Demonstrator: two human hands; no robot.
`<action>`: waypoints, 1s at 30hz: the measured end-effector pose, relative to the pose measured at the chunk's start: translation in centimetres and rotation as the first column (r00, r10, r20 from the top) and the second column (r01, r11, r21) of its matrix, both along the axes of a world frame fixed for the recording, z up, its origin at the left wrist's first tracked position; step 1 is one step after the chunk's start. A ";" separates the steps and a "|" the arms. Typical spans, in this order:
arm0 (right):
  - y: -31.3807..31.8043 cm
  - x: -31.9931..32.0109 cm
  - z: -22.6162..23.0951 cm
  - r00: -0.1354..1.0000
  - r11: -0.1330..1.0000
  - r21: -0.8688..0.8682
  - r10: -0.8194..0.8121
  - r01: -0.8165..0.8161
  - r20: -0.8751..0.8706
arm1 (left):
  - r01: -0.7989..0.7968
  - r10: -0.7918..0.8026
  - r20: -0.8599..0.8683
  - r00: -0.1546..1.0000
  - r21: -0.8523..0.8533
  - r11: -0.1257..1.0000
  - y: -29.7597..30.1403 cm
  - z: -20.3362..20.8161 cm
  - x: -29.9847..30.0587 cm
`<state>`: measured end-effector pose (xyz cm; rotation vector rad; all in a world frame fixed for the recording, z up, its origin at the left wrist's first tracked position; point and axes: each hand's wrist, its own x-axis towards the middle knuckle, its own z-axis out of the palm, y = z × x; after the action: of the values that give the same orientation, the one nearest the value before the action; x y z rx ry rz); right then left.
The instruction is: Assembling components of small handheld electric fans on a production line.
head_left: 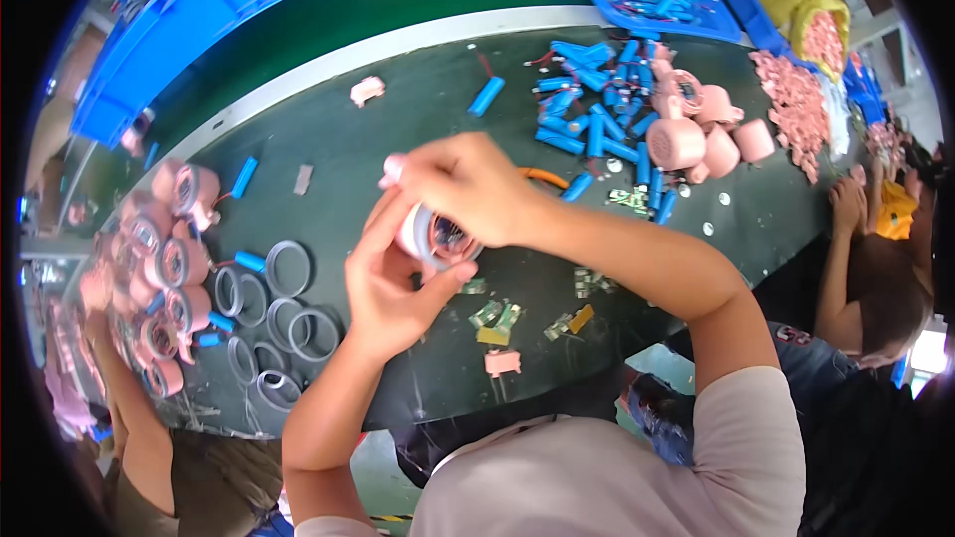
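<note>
Hands meet over the middle of the worktop (398,154). The left hand (388,288) cups a pink round housing (430,237) from below, fingers curled about its side; the right hand (473,189) closes over its top from above, so both are shut on the same piece. The housing sits between the palms, clear of the worktop, its open face turned toward the camera and slightly right, showing a grey ring and dark parts inside. It is squat, so its short axis runs roughly toward the viewer; how it lies beyond that I cannot tell.

Just below the hands lie small circuit boards (494,318) and a pink clip (502,362). Left of the left hand, loose grey rings (288,268) lie flat, and past them a row of pink housings with rings already fitted (164,264), which I judge to be finished ones. Right of and beyond the right hand lies a heap of blue cells (592,114) beside bare pink housings (696,134), likely still waiting. Judging by the piles, a good share is done and much remains. Farthest off stand blue bins (189,10), and another person's hand (848,204) works at the far right.
</note>
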<state>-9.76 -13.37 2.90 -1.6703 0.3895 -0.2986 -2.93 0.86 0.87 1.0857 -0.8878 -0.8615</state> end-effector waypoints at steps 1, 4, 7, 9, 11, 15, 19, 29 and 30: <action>-0.3 0.0 0.0 0.998 0.999 0.004 -0.053 0.053 -0.037 | 0.011 -0.011 -0.087 0.996 -0.004 1.000 -0.4 -0.1 -0.2; -0.3 -0.3 0.3 0.981 0.980 -0.114 -0.148 0.162 0.125 | -0.043 0.037 -0.090 0.995 -0.065 0.997 -0.7 -0.4 -0.3; 1.0 -1.2 0.4 0.978 0.933 -0.328 -0.092 0.150 0.185 | -0.037 0.023 -0.153 0.988 -0.089 0.995 -0.3 -0.2 0.5; 1.4 -1.6 0.7 0.966 0.904 -0.399 -0.050 0.152 0.255 | -0.058 0.038 -0.206 0.978 -0.092 0.994 0.0 0.1 0.5; 1.3 -1.6 0.4 0.955 0.865 -0.470 -0.037 0.178 0.293 | -0.053 0.023 -0.248 0.968 -0.115 0.992 0.1 0.1 0.5; 1.3 -1.7 1.0 0.923 0.753 -0.603 -0.015 0.263 0.384 | -0.053 0.001 -0.282 0.960 -0.177 0.983 0.1 0.2 0.6; 1.4 -1.8 1.8 0.901 0.681 -0.672 0.039 0.292 0.432 | -0.033 -0.018 -0.232 0.973 -0.215 0.976 0.2 0.4 0.8; 1.4 -2.9 4.0 0.896 0.484 -0.828 0.174 0.284 0.409 | 0.008 -0.031 -0.085 0.996 -0.251 0.968 0.4 0.7 1.1; 1.4 -3.0 4.3 0.897 0.483 -0.828 0.170 0.285 0.408 | 0.012 -0.040 -0.106 0.994 -0.248 0.969 0.4 0.7 1.1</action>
<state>-12.75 -11.97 7.19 -2.5238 -0.1213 -1.0709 -1.86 1.25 1.58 0.8038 -0.8919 -0.8005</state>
